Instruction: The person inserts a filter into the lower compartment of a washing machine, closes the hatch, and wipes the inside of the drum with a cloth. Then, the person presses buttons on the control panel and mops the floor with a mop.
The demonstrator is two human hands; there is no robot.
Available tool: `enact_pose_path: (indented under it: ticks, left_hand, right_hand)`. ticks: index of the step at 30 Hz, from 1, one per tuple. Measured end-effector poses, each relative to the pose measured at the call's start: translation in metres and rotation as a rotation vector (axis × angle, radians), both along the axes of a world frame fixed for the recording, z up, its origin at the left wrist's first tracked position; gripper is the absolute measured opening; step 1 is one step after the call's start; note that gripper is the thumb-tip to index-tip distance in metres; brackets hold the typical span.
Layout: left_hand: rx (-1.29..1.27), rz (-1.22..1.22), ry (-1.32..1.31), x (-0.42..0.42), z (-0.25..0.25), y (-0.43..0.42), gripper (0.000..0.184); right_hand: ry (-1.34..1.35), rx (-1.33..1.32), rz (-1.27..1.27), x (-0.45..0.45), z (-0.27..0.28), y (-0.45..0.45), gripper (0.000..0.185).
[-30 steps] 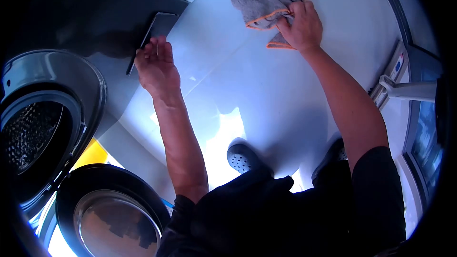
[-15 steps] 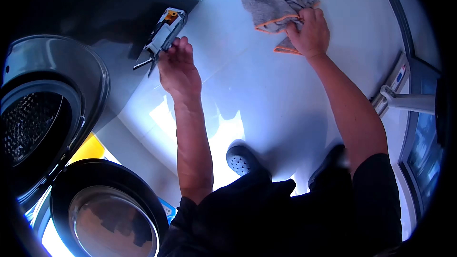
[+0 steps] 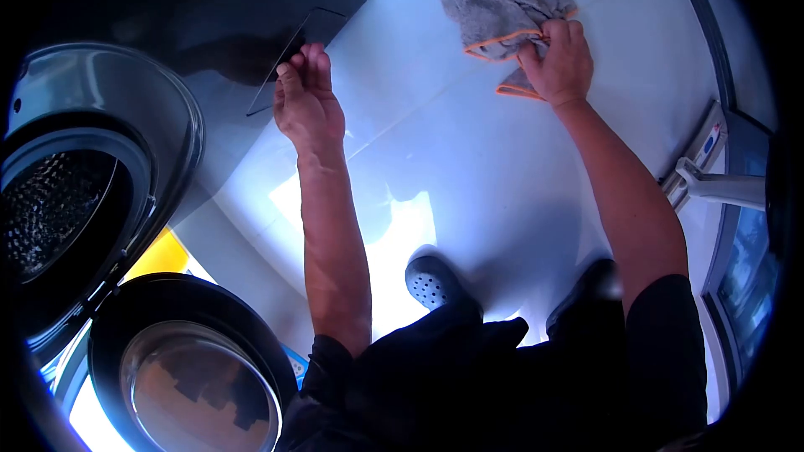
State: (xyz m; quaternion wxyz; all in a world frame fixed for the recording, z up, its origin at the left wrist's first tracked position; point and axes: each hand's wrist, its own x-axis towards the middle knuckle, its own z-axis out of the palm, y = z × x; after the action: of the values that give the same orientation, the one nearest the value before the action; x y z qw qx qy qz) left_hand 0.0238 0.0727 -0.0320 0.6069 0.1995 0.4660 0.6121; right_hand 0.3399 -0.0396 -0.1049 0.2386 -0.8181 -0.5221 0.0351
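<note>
A grey cloth with orange edging (image 3: pixel 494 12) hangs bunched from my right hand (image 3: pixel 563 63), whose fingers are closed on it. My left hand (image 3: pixel 310 105) is at the dark front panel of the washing machine (image 3: pixel 218 17), palm turned up and fingers loosely curled, holding nothing. Just beside those fingers, the thin outline of a rectangular drawer front (image 3: pixel 289 46) lies flush with the panel. Whether the fingertips touch it I cannot tell.
The machine's round door (image 3: pixel 188 301) stands open at lower left, with the drum (image 3: pixel 54 209) showing. Something yellow (image 3: pixel 159 258) is behind the door. A white handle-like bar (image 3: pixel 720 184) juts in at the right. My clog (image 3: pixel 430 282) stands on the pale floor.
The pulled-out drawer with its white and orange inside has gone in flush with the panel. My left hand has come off it, fingers curled. The cloth stays in my right hand.
</note>
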Motion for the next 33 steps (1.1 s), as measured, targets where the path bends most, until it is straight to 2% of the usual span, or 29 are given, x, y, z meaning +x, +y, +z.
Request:
enact_pose_path:
  ticks: [7,13,18,22,27,31,33]
  left_hand:
    - [-0.002,0.094,0.042,0.011,0.003,0.001,0.026]
    - [-0.055,-0.01,0.026,0.003,0.003,-0.004,0.028]
    - [-0.093,0.04,0.08,-0.001,0.0,-0.013,0.026]
    - [-0.153,-0.023,0.304,-0.001,-0.011,-0.048,0.034]
    - [-0.328,-0.233,0.444,0.017,-0.021,-0.119,0.038]
    - [-0.221,-0.472,0.555,0.055,-0.029,-0.168,0.025]
    - [-0.093,-0.553,0.684,0.079,-0.019,-0.187,0.017]
  right_hand:
    - [-0.027,0.005,0.014,0.0,0.0,-0.002,0.032]
    - [-0.014,-0.014,0.0,-0.001,0.001,-0.004,0.033]
    - [-0.034,-0.034,0.003,-0.001,0.002,-0.001,0.031]
    - [-0.021,0.004,0.019,-0.002,0.003,-0.001,0.031]
    - [-0.011,-0.143,0.0,-0.002,0.007,0.005,0.034]
    - [0.023,-0.211,0.063,0.003,0.019,0.016,0.037]
    - [0.013,-0.248,0.111,0.005,0.03,0.018,0.05]
